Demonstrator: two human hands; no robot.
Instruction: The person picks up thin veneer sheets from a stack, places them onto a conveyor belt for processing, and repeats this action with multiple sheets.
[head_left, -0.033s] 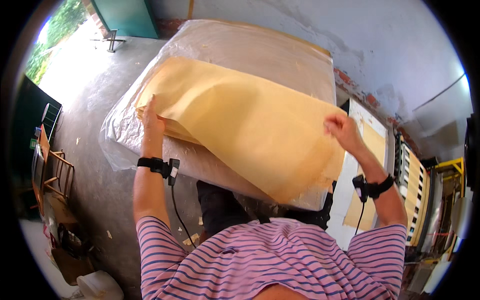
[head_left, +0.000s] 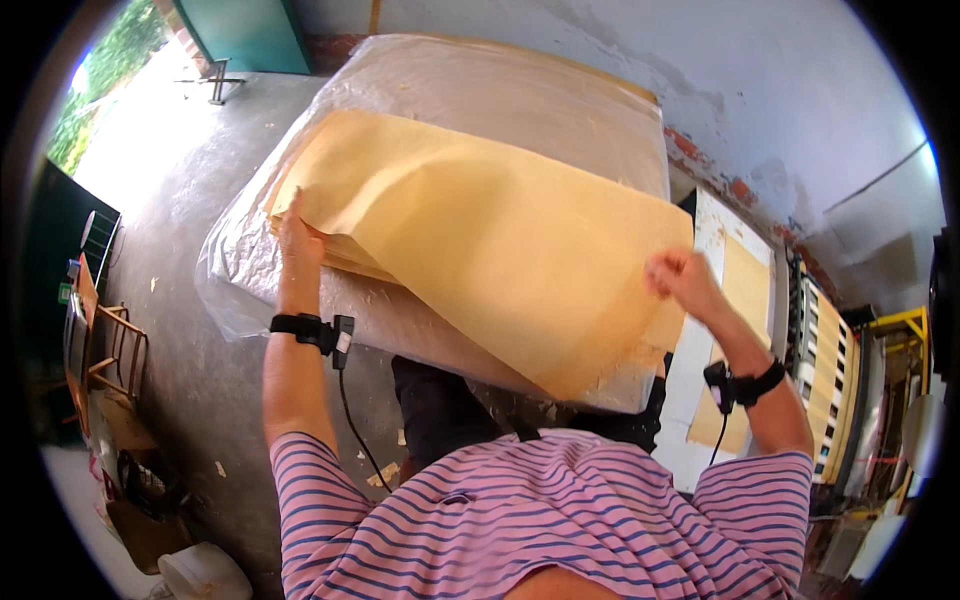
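Observation:
A thin pale-yellow sheet of wood veneer (head_left: 500,240) lies aslant over a large plastic-wrapped stack (head_left: 500,85), its near right edge ragged. Under its left end, several more sheet edges (head_left: 350,260) show in layers. My left hand (head_left: 298,240) is closed round the left edge of the veneer, the thumb side lying on top. Close to the sheet's right edge, my right hand (head_left: 685,283) is curled with the fingertips drawn together, slightly blurred. Whatever lies between those fingers, if anything, is hidden.
A long white-topped bench (head_left: 712,330) with pale veneer on it stands at the right, beside a slatted machine (head_left: 825,370). Wooden stools (head_left: 120,340) and a white bucket (head_left: 205,575) are at the left. Scraps lie on the concrete floor (head_left: 200,270).
My right hand has moved a little towards me along the sheet's right edge. My left hand keeps its hold, and the sheet lies nearly as before.

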